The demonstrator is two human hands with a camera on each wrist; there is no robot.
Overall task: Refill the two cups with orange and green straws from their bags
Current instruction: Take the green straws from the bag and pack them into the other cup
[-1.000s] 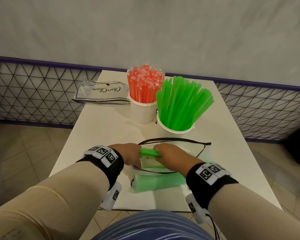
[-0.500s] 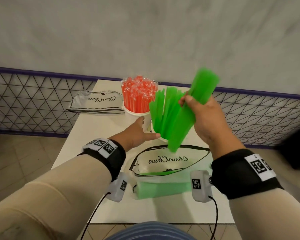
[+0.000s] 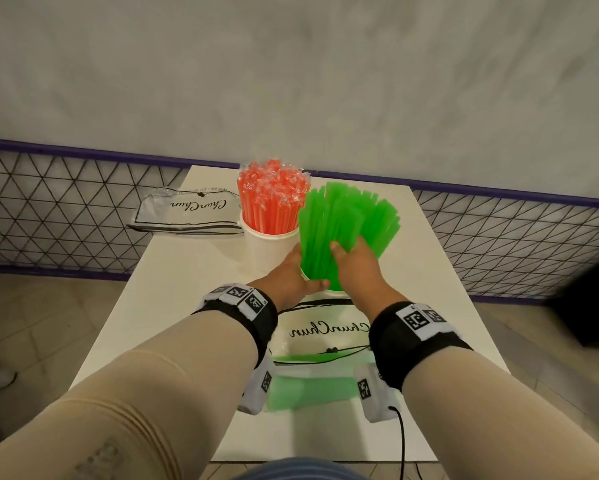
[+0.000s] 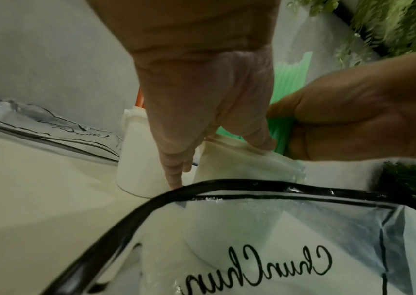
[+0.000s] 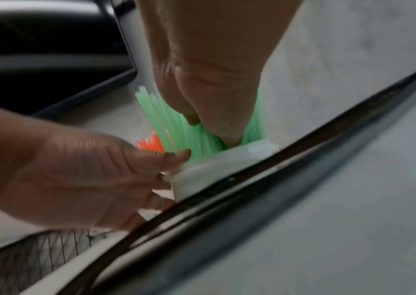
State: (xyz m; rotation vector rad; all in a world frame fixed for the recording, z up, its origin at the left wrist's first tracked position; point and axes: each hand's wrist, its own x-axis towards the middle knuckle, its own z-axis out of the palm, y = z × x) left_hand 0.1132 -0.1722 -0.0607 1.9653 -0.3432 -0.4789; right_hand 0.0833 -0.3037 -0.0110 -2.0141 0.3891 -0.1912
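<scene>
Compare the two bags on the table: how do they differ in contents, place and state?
The near bag still holds green straws at its near end; the far bag looks empty. The near bag lies in front of the green cup, under the wrists; the far bag lies left of the orange cup, untouched. Both are clear plastic with black trim and the same script lettering.

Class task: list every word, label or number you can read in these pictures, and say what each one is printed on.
"ChunChun", in black script: on the near bag, read upside down from the head view.
"ChunChun", same script: on the far bag beside the orange-straw cup.
Small print along the far bag's top edge: too small to read.
Square black-and-white code tags on both wristbands: patterns, no readable text.
</scene>
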